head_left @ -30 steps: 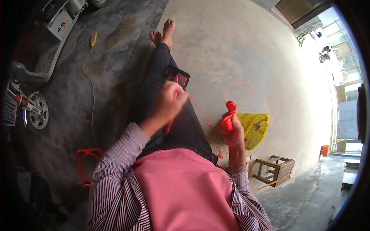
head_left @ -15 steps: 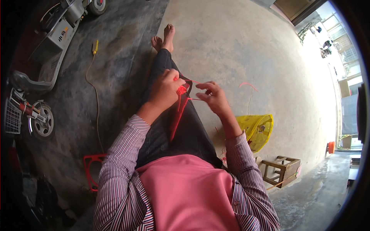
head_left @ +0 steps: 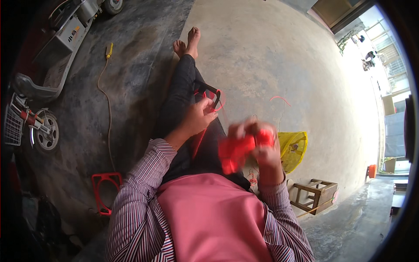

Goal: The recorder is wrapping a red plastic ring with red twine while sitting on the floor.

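Over my lap, my left hand (head_left: 199, 117) is closed, its thumb and fingertips gripping the near end of a black curved band (head_left: 218, 97). Thin red cord (head_left: 221, 106) runs beside that band. My right hand (head_left: 264, 142) is closed around a red bundle of cord (head_left: 235, 153), out to the right of my thigh; both are smeared by motion. A narrow red braided strip (head_left: 198, 143) hangs down over my dark trousers below my left hand.
To the right are a yellow mesh basket (head_left: 294, 150) on its side, a wooden stool (head_left: 316, 196) and a loose red strand (head_left: 280, 98). Leftward lie a red plastic frame (head_left: 97, 196) and a yellow power strip (head_left: 109, 51) with its cable. Scooters (head_left: 46, 131) stand at far left.
The red bundle has gone from my left hand to my right hand, which has swung nearer and rightward. My left hand has lowered slightly and now grips the black band.
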Demonstrator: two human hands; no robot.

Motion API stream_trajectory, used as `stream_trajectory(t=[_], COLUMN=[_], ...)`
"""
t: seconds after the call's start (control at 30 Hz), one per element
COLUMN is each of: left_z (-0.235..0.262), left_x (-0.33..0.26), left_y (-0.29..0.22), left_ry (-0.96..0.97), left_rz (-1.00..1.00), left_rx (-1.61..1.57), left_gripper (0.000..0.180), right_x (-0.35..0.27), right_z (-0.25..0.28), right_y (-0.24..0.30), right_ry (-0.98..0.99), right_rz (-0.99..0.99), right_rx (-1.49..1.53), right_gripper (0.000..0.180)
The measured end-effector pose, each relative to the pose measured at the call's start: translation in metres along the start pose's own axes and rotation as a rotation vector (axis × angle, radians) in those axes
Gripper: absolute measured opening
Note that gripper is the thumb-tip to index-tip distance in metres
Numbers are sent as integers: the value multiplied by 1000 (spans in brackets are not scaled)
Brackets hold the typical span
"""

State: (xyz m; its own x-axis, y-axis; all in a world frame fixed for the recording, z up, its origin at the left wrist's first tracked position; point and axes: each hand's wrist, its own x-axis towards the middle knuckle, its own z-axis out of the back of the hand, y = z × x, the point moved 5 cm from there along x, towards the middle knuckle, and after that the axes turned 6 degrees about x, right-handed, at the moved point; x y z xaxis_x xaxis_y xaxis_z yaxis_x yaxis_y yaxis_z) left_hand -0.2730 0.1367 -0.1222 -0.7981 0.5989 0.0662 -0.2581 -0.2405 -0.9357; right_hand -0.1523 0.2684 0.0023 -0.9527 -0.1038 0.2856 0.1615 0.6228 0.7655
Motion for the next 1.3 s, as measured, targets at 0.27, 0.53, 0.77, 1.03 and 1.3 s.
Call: stream_trajectory(t=[0.27,0.53,0.77,1.03,1.3], left_z=[-8,18,22,41,21], left_x=[0,3,28,18,17], left_y=[0,-41,-2,-21,-22], left_ry=[90,-398,-114,-332,8], left_rz=[174,-213,511,381,481], left_rx=[-237,60,-401,-452,-644], left_gripper=[21,14,22,25,23], right_x=[-21,-12,46,49,24], right_z=[-104,-67,62,63,51], right_y=[-5,45,-32,-59,-25], right_ry=[347,5,-58,-280,-508], right_rz=[-310,198,-110,115,49], right_rx=[-3,106,-1851,-1009,47], right_gripper=[40,36,20,40,20])
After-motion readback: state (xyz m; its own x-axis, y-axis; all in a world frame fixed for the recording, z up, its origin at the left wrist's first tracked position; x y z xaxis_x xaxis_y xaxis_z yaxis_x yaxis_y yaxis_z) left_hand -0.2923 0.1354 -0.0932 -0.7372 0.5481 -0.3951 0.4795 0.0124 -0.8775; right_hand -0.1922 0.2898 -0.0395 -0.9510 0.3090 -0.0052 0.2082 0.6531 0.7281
